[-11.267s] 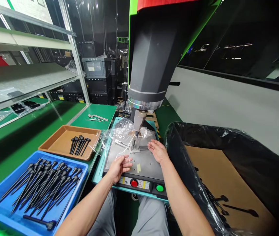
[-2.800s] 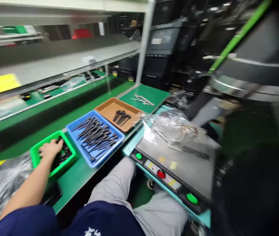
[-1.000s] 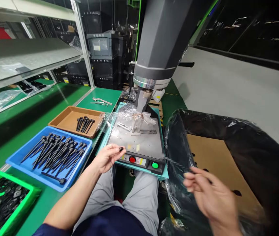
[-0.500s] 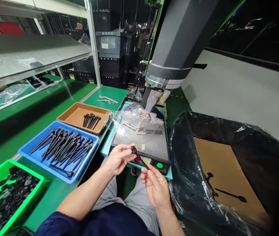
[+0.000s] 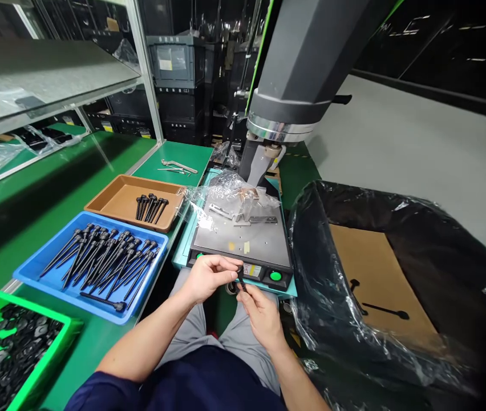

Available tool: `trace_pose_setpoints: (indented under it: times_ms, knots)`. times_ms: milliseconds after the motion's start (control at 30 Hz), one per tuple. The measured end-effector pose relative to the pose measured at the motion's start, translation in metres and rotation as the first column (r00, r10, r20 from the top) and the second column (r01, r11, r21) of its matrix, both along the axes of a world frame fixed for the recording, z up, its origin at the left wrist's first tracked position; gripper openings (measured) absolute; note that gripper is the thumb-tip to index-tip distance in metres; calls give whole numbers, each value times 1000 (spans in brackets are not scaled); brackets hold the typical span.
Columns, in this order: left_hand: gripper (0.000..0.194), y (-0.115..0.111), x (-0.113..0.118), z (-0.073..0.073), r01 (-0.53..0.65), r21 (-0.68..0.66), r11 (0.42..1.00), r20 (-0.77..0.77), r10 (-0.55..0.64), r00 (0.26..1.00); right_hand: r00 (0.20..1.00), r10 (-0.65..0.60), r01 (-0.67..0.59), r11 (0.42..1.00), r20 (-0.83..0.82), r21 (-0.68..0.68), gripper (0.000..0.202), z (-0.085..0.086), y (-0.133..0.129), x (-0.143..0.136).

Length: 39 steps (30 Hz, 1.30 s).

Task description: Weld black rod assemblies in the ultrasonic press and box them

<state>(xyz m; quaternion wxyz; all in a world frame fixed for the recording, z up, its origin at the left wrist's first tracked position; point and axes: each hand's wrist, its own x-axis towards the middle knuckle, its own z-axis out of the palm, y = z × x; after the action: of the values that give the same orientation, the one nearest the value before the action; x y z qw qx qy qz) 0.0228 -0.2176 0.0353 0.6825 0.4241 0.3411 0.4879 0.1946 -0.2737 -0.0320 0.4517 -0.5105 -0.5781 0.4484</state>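
A thin black ribbed rod with a knob-like head (image 5: 240, 272) is between my two hands above my lap, in front of the machine's base. My left hand (image 5: 206, 278) pinches the head end between thumb and fingers. Just below and to the right, my right hand (image 5: 262, 319) grips the shaft with thumb and fingers, and its lower part is hidden. To the left, many similar black rods (image 5: 106, 260) lie in a blue tray (image 5: 24, 278). A brown tray (image 5: 101, 197) behind it holds several shorter-looking black rods (image 5: 151, 208).
A green bin (image 5: 61, 337) of small black parts stands at the left front. The machine's plate (image 5: 217, 242) carries clear plastic film (image 5: 230, 188) and has green buttons (image 5: 275, 276). A black-lined container (image 5: 318, 285) at right has rods on cardboard (image 5: 380, 268). Wrenches (image 5: 178, 166) lie behind.
My hands have come closer together along the rod, the right one moving up and left. The rod now points more steeply down, with less of its shaft showing. The view has shifted slightly.
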Motion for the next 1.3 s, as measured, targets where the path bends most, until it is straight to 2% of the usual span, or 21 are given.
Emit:
trace_pose_setpoints:
  times_ms: [200,267,400,567,700,833,967,1067,1167,1300]
  knots:
    - [19,2,-4,-3,13,15,1000,-56,-12,998,976,-130,83,964,173,252,26,-6,0,0]
    - [18,3,-5,-4,7,25,1000,-94,-4,996,974,-134,85,963,181,254,26,-6,0,-1]
    - [16,4,-7,-5,-34,62,997,-181,45,982,986,-50,20,983,162,181,24,-4,0,-3]
    - [15,5,-10,-6,-59,146,987,-234,92,968,966,-122,54,958,226,282,24,-4,4,0]
    - [15,6,-17,-6,18,127,992,-204,8,979,987,-9,-22,982,161,189,22,-1,11,3]
    - [16,6,-17,-6,-45,140,989,-169,68,983,996,73,-76,995,44,67,25,1,16,0]
    - [16,4,-16,-1,-60,154,986,-202,91,975,998,63,-63,998,-27,15,30,-2,16,-4]
    - [19,3,-18,6,6,270,963,-357,94,929,998,35,-36,999,-54,-13,33,-6,16,-6]
    - [27,1,-20,11,85,401,912,-486,133,864,991,38,-47,997,-128,-64,36,-8,16,-9]
    - [29,0,-17,5,96,493,864,-520,205,829,969,63,-93,989,-238,-116,37,-7,15,-16]
